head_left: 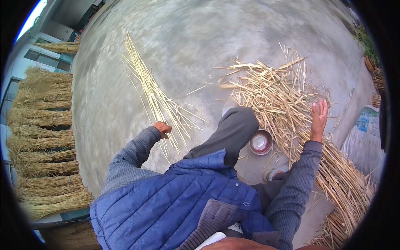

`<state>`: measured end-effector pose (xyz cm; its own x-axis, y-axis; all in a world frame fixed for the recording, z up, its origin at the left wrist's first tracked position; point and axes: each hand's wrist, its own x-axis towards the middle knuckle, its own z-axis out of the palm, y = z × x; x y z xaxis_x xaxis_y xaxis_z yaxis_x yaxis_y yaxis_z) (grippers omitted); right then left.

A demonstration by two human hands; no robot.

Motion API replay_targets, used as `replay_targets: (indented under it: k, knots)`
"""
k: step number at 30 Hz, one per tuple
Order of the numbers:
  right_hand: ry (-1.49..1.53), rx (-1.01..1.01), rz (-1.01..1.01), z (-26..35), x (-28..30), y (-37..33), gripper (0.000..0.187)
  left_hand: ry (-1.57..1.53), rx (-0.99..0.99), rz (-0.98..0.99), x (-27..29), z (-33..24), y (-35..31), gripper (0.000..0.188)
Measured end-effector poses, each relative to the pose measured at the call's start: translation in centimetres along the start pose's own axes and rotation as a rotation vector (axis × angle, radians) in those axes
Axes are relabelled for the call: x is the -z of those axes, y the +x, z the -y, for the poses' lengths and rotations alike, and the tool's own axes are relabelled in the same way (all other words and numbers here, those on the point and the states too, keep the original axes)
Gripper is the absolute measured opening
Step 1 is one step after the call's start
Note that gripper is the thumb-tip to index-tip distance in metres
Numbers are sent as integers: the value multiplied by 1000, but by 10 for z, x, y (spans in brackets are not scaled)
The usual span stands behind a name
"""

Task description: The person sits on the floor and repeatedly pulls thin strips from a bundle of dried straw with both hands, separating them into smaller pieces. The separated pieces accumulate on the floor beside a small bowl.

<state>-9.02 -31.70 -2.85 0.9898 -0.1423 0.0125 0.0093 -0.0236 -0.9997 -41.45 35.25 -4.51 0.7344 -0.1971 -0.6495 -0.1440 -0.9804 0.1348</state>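
My left hand (163,128) is curled over the lower part of a loose fan of thin pale straw stalks (146,79) on the concrete floor. Its fingers are closed; whether a stalk is pinched in them is hidden. On the other side, my right hand (319,112) is raised with fingers apart and nothing in it. It hovers at the right edge of a heap of flat, broken straw pieces (271,93). A thick bundle of long stalks (346,177) runs from below that hand toward the lower right. Beside my knee stands a round metal bowl (261,142) with a reddish inside.
Many tied straw sheaves (43,146) lean in a row along the left wall. At the right are a pale printed plastic sack (366,133) and a potted plant (364,43). Single stalks lie scattered on the concrete floor (200,46) between the two straw piles.
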Motion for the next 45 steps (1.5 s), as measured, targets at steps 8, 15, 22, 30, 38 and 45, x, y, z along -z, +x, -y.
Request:
replay_targets:
  k: [8, 15, 22, 30, 38, 45]
  knots:
    - [-209, 30, -67, 27, 37, -23, 73, 55, 217, 4, 48, -13, 33, 35]
    - [-329, 52, -228, 74, 83, -64, 60, 158, -296, -731, 256, -170, 189, 22]
    - [-498, 25, -231, 90, 86, -82, 51, 179, -690, -398, 186, -366, 366, 22]
    - [-834, 133, -102, 86, 82, -97, 45, 270, -669, 22, -36, -394, 423, 41]
    - [-858, -10, -82, 84, 97, -96, 46, 502, -783, -141, -102, -376, 444, 22]
    - [-843, -146, -306, 54, 157, -100, 41, 336, -963, -56, -122, -356, 468, 9]
